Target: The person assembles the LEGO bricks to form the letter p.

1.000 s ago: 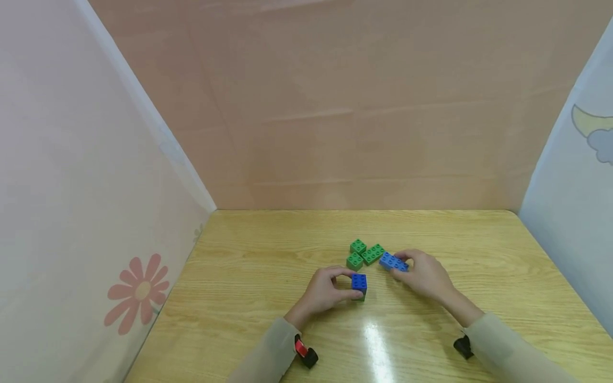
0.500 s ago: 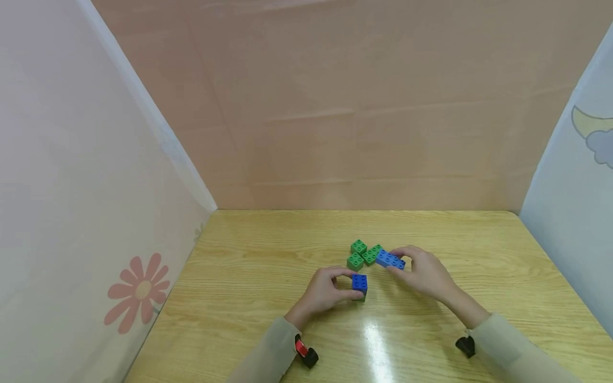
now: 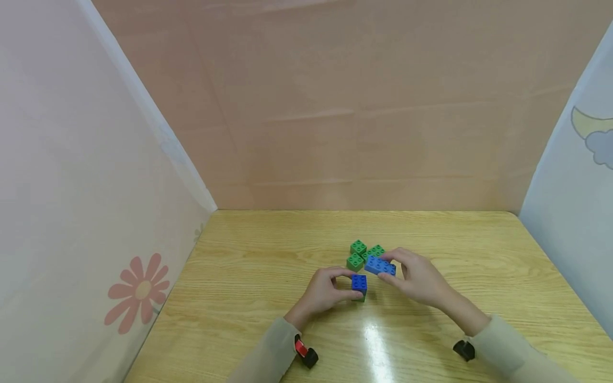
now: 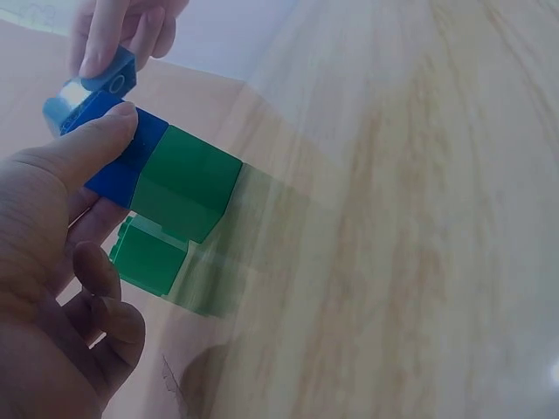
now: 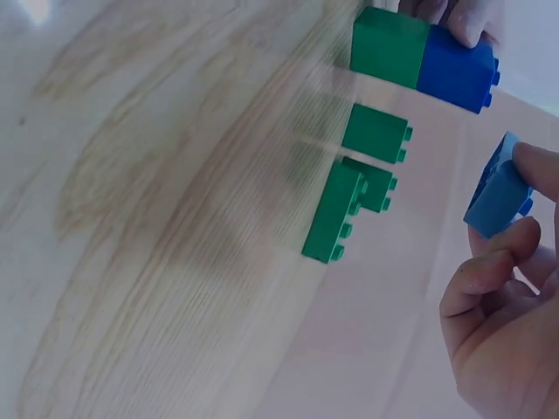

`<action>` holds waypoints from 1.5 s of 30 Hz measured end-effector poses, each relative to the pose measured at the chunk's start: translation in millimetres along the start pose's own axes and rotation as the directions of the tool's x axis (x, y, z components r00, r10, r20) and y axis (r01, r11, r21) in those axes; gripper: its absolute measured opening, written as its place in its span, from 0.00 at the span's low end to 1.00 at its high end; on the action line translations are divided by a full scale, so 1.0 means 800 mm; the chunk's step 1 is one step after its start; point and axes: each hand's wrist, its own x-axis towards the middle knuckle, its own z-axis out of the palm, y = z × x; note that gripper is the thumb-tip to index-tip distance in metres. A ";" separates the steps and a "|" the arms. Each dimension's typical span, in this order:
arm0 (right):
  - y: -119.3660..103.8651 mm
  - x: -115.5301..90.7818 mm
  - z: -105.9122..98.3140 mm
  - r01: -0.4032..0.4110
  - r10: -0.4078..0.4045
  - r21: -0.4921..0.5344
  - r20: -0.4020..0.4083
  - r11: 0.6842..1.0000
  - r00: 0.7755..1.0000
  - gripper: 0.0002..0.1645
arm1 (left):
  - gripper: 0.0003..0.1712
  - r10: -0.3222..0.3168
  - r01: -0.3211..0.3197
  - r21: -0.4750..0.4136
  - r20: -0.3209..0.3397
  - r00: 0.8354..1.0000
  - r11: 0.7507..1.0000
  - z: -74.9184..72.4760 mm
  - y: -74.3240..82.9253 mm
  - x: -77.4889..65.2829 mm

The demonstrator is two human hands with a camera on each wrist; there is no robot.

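My left hand pinches a dark blue toy brick between thumb and fingers. That brick sits on top of a green brick, and the stack stands on the table. With thumb and fingertips, my right hand holds a lighter blue, longer brick in the air. In the right wrist view this light blue brick is tilted and apart from the stack, just beyond its studded top. The head view has it slightly right of and behind the stack, overlapping a green brick behind.
Behind the stack lie two small green bricks and a longer green brick, close together on the wooden table. A beige wall rises at the table's far edge, with pale side panels left and right.
My right hand has lifted the light blue brick from beside the green bricks and carried it left, nearer the stack. My left hand has stayed in place on the dark blue brick.
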 end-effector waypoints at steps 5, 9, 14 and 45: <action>-0.007 -0.001 0.002 0.085 -0.085 -0.001 0.006 0.996 0.996 0.22 | 0.23 0.011 -0.011 0.005 0.001 1.000 1.000 0.000 -0.001 0.000; -0.013 0.000 0.003 0.128 -0.129 0.022 0.019 0.991 0.991 0.22 | 0.23 0.017 -0.017 0.019 0.004 1.000 1.000 0.000 -0.005 0.002; -0.017 0.002 0.005 0.162 -0.163 0.025 0.045 0.987 0.986 0.21 | 0.23 0.024 -0.024 0.020 0.006 1.000 0.999 0.001 -0.007 0.003; -0.034 0.017 0.002 0.175 -0.161 -0.060 0.197 0.983 0.967 0.22 | 0.21 0.054 -0.054 0.016 0.012 0.998 0.998 -0.002 -0.004 0.003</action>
